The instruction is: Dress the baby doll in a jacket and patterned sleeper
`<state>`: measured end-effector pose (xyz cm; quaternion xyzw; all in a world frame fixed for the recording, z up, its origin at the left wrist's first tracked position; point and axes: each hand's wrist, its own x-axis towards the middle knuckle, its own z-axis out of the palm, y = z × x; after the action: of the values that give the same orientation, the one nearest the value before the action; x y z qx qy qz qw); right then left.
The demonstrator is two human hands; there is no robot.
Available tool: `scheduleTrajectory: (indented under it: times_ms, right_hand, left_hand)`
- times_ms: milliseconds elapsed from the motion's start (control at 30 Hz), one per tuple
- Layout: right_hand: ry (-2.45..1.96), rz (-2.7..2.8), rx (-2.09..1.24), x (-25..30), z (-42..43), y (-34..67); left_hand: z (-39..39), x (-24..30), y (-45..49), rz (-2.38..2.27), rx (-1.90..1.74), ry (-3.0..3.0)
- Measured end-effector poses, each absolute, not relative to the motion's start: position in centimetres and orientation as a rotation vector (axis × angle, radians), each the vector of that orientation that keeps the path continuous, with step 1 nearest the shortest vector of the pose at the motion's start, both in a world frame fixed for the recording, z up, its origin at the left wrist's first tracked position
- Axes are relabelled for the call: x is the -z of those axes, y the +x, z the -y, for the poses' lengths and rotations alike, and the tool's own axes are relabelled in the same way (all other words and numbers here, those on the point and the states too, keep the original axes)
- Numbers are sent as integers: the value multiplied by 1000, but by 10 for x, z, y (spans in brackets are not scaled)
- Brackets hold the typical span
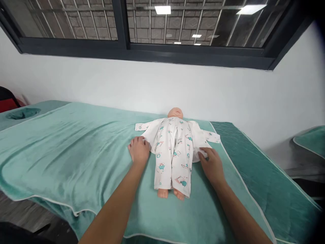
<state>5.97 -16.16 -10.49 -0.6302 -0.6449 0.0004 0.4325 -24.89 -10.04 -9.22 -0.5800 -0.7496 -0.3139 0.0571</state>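
Observation:
A baby doll (175, 113) lies on its back on a light green towel (76, 142), head toward the wall. It wears white printed pyjamas (172, 152), with the jacket flaps spread out to both sides. My left hand (138, 149) rests at the left edge of the jacket, fingers curled on the cloth. My right hand (212, 164) pinches the right jacket flap near the doll's hip. Bare doll feet (170, 194) stick out below the trouser legs.
The towel covers a padded table with a darker green sheet (254, 176) along the right. A white wall and a dark window frame (142, 51) stand behind. Another green-covered surface (311, 140) shows at far right, a red object (7, 103) at far left.

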Motion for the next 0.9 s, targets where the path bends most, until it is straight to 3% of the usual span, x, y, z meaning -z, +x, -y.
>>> scheduleTrajectory:
  times_ms: [100, 267, 533, 667, 767, 900]
  right_hand:
    - [-2006, 1431, 119, 103, 133, 89]
    - [-2328, 1416, -105, 100, 122, 102]
    - [-1589, 1517, -205, 13, 131, 47]
    - [-1162, 2239, -499, -28, 148, 11]
    - [-1165, 2275, -725, -30, 150, 6]
    - [-1266, 1862, -739, -17, 127, 16]
  left_hand:
    - [93, 91, -247, 2372, 888, -1550]
    - [87, 93, -248, 2385, 811, -1561]
    - [94, 87, -248, 2308, 776, -1666]
    - [95, 86, -247, 2304, 753, -1647]
    - [94, 87, -245, 2290, 709, -1635]
    - [92, 88, -243, 2264, 663, -1645]
